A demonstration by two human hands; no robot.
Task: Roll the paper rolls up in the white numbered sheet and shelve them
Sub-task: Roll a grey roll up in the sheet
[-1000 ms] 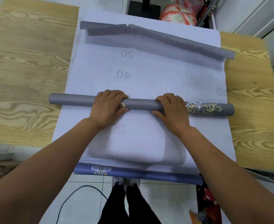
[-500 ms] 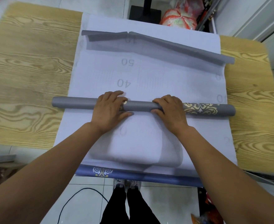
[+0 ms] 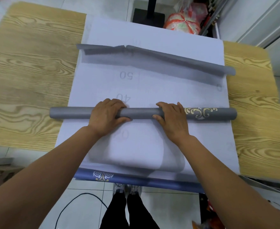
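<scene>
Wood-grain table (image 3: 28, 80), tiled floor (image 3: 86, 204) below; sheet (image 3: 169, 85) laid across centre. L hand (image 3: 106, 114) & R hand (image 3: 172, 119) each curled round grey roll (image 3: 141, 113), crosswise mid-sheet by "40". Flat roll (image 3: 169, 58) at far end, blue roll (image 3: 152, 180) at near edge. Behind: black stand (image 3: 148, 17), red bag (image 3: 183, 22).

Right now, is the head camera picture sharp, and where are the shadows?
Head view: the wooden table bows at its edges from the wide angle; corners blurred, centre sharper, 50 legible on the white sheet; soft shadow on the near side of the far grey roll; no harsh glare.
</scene>
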